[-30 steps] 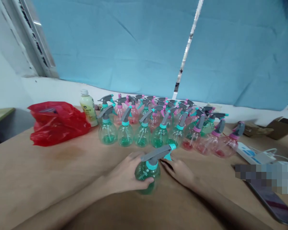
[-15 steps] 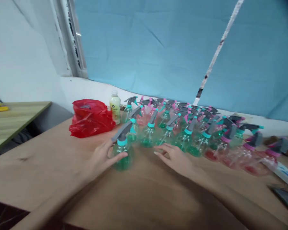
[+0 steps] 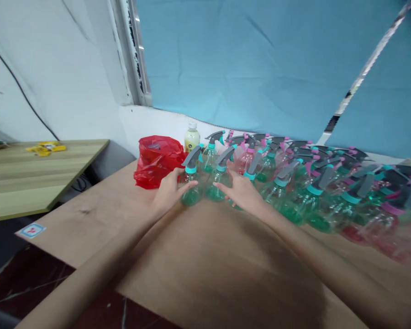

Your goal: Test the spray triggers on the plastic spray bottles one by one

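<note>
My left hand (image 3: 169, 192) is closed round the left side of a clear spray bottle (image 3: 192, 195) with green in its lower part, a turquoise collar and a grey trigger head. The thumb lies across its front. This bottle stands upright at the left end of the front row. Just to its right is a second green spray bottle (image 3: 214, 189). My right hand (image 3: 245, 189) curves round that bottle's right side, thumb over its front edge and forefinger beside its neck. Behind the right hand, a third spray bottle (image 3: 250, 173) is mostly hidden.
Several green and pink spray bottles (image 3: 287, 212) fill the table's right side in rows. A red plastic bag (image 3: 159, 160) and a pale yellow drink bottle (image 3: 192, 137) stand at back left. A sticker (image 3: 32, 230) marks the table's left corner. Another table (image 3: 30, 178) holds yellow items.
My view has swung left. My left hand has moved the green spray bottle away from me, into line with the front row. My right hand has come up against the second bottle.
</note>
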`<state>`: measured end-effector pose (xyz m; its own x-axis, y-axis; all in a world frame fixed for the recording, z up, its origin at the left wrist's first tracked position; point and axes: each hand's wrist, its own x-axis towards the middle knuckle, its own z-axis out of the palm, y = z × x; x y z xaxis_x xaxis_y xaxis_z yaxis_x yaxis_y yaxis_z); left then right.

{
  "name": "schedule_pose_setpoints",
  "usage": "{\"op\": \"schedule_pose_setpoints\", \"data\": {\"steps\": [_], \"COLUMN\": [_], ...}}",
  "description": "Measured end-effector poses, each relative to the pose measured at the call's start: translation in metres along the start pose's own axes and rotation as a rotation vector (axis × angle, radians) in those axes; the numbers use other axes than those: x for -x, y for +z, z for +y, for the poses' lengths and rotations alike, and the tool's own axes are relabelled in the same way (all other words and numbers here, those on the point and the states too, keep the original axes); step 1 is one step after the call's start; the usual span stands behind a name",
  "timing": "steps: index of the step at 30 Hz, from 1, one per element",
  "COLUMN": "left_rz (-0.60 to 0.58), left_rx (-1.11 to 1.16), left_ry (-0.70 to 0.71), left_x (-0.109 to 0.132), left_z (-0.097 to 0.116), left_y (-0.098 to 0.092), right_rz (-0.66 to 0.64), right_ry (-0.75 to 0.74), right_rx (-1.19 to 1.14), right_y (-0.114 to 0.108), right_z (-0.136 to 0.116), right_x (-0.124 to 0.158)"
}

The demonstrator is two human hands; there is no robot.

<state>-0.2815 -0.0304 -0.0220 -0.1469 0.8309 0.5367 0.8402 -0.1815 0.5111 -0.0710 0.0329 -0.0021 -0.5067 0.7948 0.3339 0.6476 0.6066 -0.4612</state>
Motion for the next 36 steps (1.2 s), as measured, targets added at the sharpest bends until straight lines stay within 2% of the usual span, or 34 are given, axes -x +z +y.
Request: {"op": "schedule_pose_setpoints", "data": {"steps": [3, 8, 12, 16, 21, 26, 31, 36], "left_rz": [0.067, 0.088, 0.093, 0.102, 0.150, 0.197, 0.000, -0.208], "left_rx": [-0.086, -0.147, -0.151, -0.140, -0.129, -0.051, 0.000, 0.138], "left_ry": [0.049, 0.095, 0.086, 0.087, 0.076, 0.056, 0.179, 0.225], "left_x": [-0.007, -0.021, -0.031, -0.033, -0.021, 0.004, 0.025, 0.036], "left_z": [-0.001, -0.005, -0.007, -0.006, 0.002, 0.028, 0.068, 0.122], "left_y": [0.006, 0.015, 0.021, 0.025, 0.015, -0.005, -0.007, 0.016], "right_rz": [-0.054, -0.092, -0.070, -0.039, -0.060, -0.033, -0.018, 0.118], "right_ry": [0.158, 0.227, 0.232, 0.171, 0.161, 0.154, 0.092, -0.041], "right_rx": [-0.132, -0.183, -0.120, -0.045, 0.062, 0.144, 0.239, 0.219], "right_y": [0.004, 0.007, 0.010, 0.012, 0.007, 0.002, -0.007, -0.018], "right_z": [-0.002, -0.007, -0.008, -0.008, -0.012, -0.021, -0.026, -0.022], "right_x": [-0.009, -0.019, -0.023, -0.025, -0.019, 0.003, 0.046, 0.106]}}
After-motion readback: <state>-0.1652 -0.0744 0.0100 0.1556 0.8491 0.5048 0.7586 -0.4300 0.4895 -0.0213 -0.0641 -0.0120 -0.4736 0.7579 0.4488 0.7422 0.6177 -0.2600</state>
